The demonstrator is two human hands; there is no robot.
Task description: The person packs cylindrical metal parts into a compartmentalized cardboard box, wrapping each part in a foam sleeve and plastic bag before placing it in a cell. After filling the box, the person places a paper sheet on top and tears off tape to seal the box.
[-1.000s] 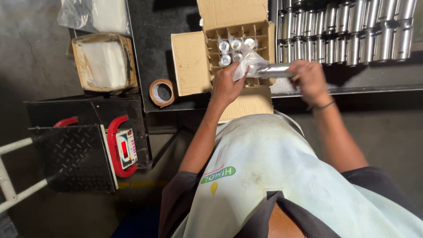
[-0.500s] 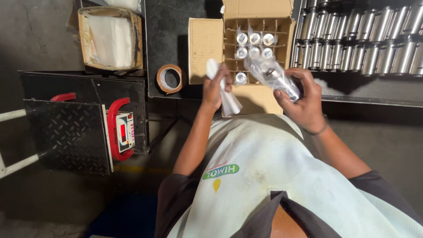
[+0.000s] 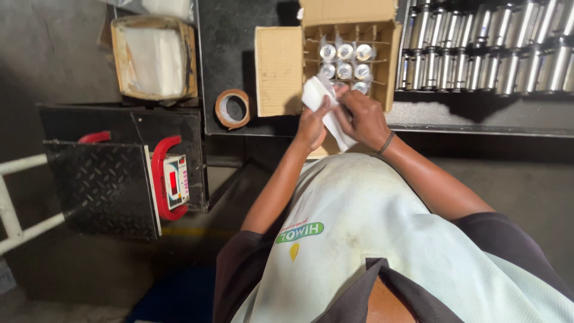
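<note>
My left hand (image 3: 312, 125) and my right hand (image 3: 362, 116) meet just in front of an open cardboard box (image 3: 281, 72) with divider cells. Both hands grip a clear plastic bag (image 3: 320, 101) that wraps a metal cylinder; the cylinder itself is mostly hidden behind my fingers. Several bagged metal cylinders (image 3: 345, 60) stand upright in the box's cells. The box rests on a dark work table (image 3: 230, 54).
Rows of bare metal cylinders (image 3: 484, 54) fill the table right of the box. A roll of brown tape (image 3: 232, 108) lies left of it. A tray of plastic bags (image 3: 154, 57) sits further left. A platform scale (image 3: 101, 185) with red handles stands at lower left.
My hands have drawn together with the bagged cylinder, moving from apart and to the right to close in front of the box. The view has shifted slightly.
</note>
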